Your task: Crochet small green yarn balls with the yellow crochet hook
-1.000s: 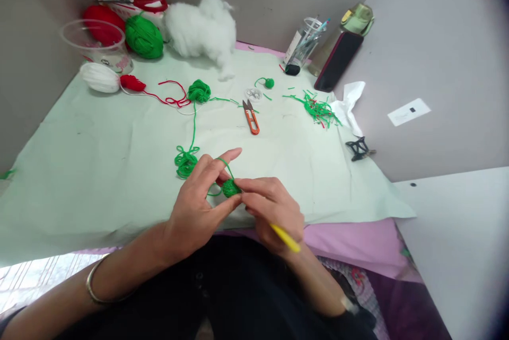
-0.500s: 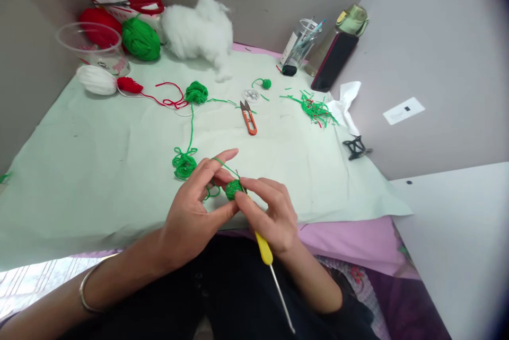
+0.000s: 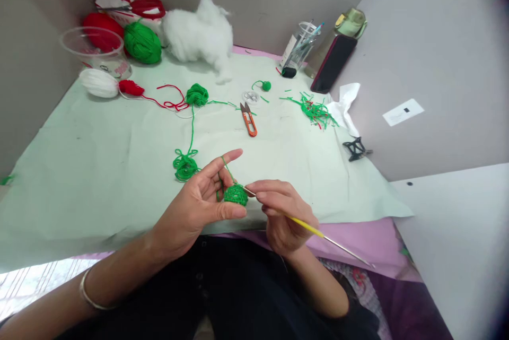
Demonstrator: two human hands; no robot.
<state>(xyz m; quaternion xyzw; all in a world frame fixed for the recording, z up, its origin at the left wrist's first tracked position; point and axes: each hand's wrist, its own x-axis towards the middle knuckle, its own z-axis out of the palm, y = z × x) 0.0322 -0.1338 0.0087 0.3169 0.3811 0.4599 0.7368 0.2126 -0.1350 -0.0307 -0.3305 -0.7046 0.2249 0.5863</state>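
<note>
Near, lower centre of the frame: right hand (image 3: 290, 218) closed on the hook (image 3: 308, 226), pencil-style, tip at the upper edge of the piece (image 3: 236, 195). Left hand (image 3: 191, 207) pinches the piece between thumb and fingers, index finger extended with the strand (image 3: 226, 166) over it. Piece is green, rounded, held above the near edge of the table (image 3: 119, 170).

Risk 1: slack strand. If the index finger dips, tension drops; loop may slide off the tip or come out loose.
Risk 2: split yarn. Stitches look small and dense, tip partly hidden by fingers; a slightly wrong angle could spear the yarn or enter the wrong stitch.
Risk 3: long rear end of hook sticks out past the right hand, lower right; a sleeve or cloth edge could catch it and jerk the tip free.

Centre left: loops (image 3: 185, 166) lie loosely, overlapping. A pull could tighten them into a knot and stop the feed.

Farther, upper centre: snips (image 3: 247, 114), points away from the person, close to the line from the bundle (image 3: 197, 95). Blades could nick yarn dragged across them. Bundle also touches or nearly touches red yarn (image 3: 170, 103); snagging seems possible
</note>
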